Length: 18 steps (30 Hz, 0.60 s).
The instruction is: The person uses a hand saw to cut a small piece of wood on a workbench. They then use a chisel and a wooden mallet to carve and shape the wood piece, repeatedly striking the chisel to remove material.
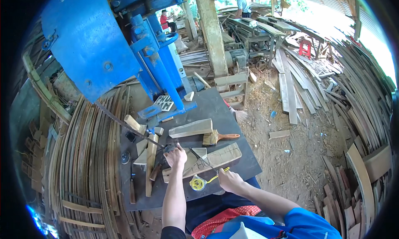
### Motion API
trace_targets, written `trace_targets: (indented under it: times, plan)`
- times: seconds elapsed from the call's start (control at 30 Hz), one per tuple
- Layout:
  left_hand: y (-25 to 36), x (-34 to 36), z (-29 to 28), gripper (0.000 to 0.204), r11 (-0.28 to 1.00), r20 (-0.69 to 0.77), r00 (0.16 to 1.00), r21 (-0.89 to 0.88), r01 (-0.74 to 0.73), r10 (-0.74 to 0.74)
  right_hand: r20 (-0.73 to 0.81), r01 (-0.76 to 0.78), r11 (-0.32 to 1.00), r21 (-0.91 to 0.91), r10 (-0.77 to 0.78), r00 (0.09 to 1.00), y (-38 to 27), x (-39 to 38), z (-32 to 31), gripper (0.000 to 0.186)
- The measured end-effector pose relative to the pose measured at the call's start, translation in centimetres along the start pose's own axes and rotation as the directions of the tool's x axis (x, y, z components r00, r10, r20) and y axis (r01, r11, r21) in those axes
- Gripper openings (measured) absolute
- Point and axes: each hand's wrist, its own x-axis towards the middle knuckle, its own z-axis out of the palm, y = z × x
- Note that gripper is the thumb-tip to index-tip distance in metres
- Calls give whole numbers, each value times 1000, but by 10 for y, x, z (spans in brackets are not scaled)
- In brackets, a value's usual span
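My left hand [176,158] is closed on a small dark object [169,148] at the lower end of the long dark band saw blade [129,126]. My right hand [230,181] is closed around the end of a thin dark tool [204,160], which slants across a marked wooden board [224,156]. A yellow tape measure [198,183] lies just left of that hand. A paintbrush [210,138], a tapered wooden block [189,128] and several offcuts [149,172] lie on the dark metal table [249,160].
The blue band saw machine [91,47] towers over the table. Stacked planks [83,156] crowd the left, more boards [353,114] the right. Behind are a post [212,35], a wooden workbench [270,31], a red stool [304,47] and two other people [242,6], [164,19].
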Motion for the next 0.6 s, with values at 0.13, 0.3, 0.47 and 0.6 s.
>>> trace_targets:
  times: [0.13,0.3,0.47,0.6]
  plan:
    - [26,-15,2,70,998,36,997,1,-65,65,-100,45,999,-7,-45,994,8,31,21,21]
    - [-6,9,31,71,999,-93,995,-34,18,-21,6,-6,1000,-15,6,1000,0,8,9,20]
    - [42,-18,-13,73,998,128,990,-22,-58,61,-83,-91,996,-15,89,993,9,18,7,20]
    - [28,-7,-11,73,999,134,990,-32,-38,42,-31,-37,999,-23,36,999,5,26,6,19]
